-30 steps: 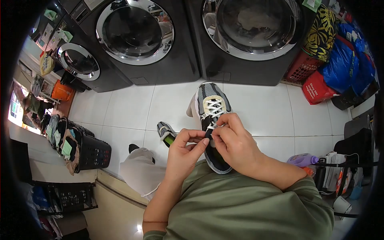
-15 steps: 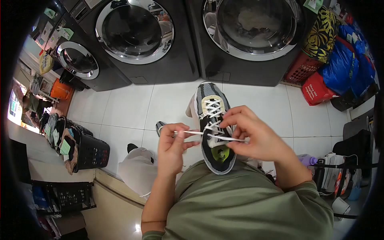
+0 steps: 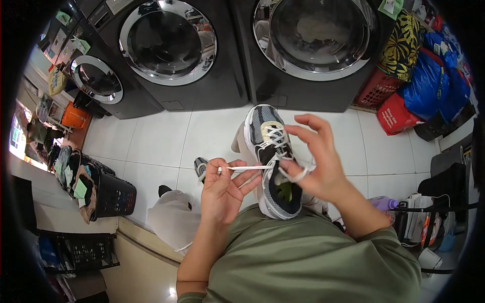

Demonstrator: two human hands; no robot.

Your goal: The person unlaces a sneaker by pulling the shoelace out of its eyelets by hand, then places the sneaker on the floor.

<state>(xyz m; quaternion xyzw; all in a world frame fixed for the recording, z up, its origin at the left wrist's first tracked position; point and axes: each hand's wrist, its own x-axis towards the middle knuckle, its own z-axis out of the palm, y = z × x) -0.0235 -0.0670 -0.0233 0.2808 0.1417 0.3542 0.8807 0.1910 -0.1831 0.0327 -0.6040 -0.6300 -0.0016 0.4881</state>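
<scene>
A grey and black running shoe (image 3: 263,132) with white laces rests near my lap, its toe pointing away from me; its dark opening shows a greenish insole. My left hand (image 3: 222,194) is left of the shoe and pinches a white shoelace (image 3: 247,167), drawn taut to the lacing. My right hand (image 3: 323,164) is over the right side of the shoe with its fingers spread. Another stretch of lace loops loosely across its thumb, slightly blurred, and the thumb is close to the shoe's tongue.
Dark front-loading machines (image 3: 207,93) line the far side of the white tiled floor (image 3: 156,151). Another grey shoe (image 3: 200,166) lies left of mine. A black laundry basket (image 3: 116,194) with clothes stands left; blue bags (image 3: 427,83) and a red bag (image 3: 396,113) are far right.
My right hand has let its pinch on the lace go and spread its fingers, the lace now looping over the thumb. The shoe's tongue is less exposed. My left hand keeps its lace.
</scene>
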